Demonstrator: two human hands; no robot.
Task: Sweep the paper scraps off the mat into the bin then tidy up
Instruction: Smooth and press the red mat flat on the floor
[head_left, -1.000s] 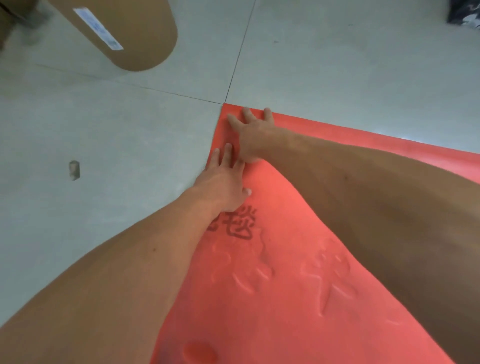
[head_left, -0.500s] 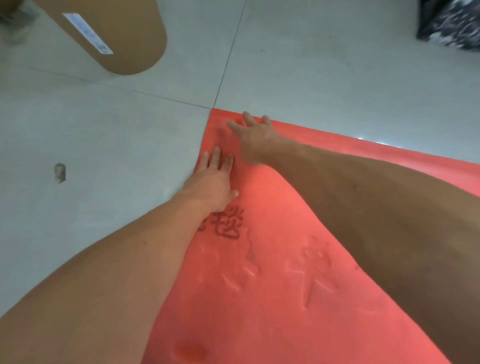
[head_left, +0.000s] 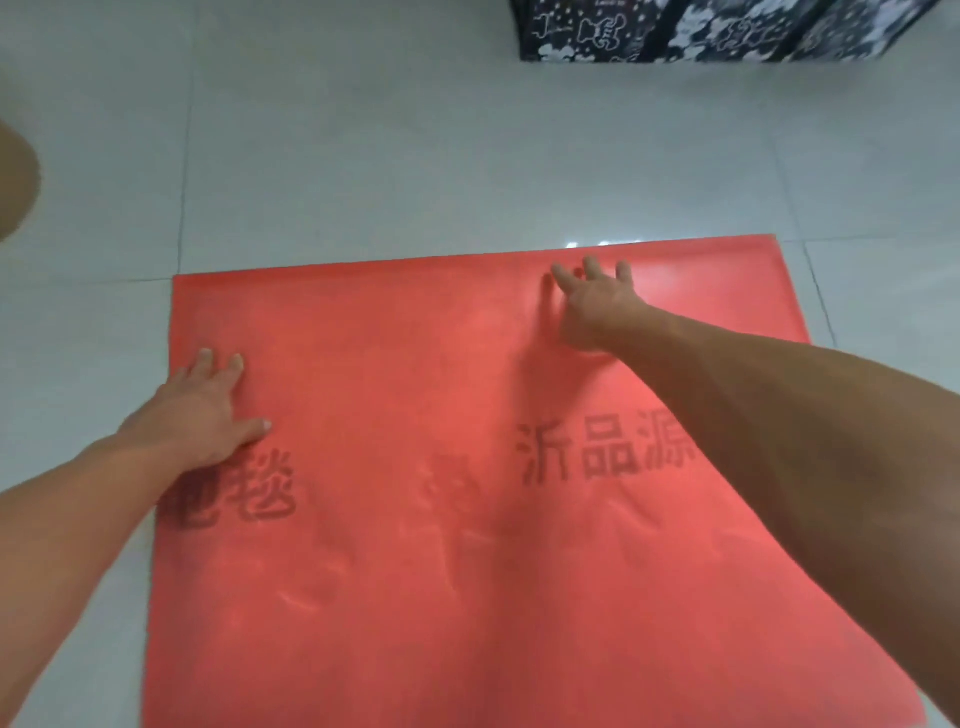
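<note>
Peeking in at the far left edge is a curved brown cardboard piece (head_left: 15, 182) on the pale grey tiled floor (head_left: 363, 156). Next, the left hand (head_left: 200, 410) lies palm-down, fingers spread, on the left edge of the flat red mat with dark printed characters (head_left: 405, 571). Further right, the right hand (head_left: 592, 306) presses flat near the mat's far edge, fingers splayed. A black-and-white patterned box (head_left: 701, 28) stands top right.

Head camera looks steeply down, close over the floor (head_left: 467, 156).
</note>
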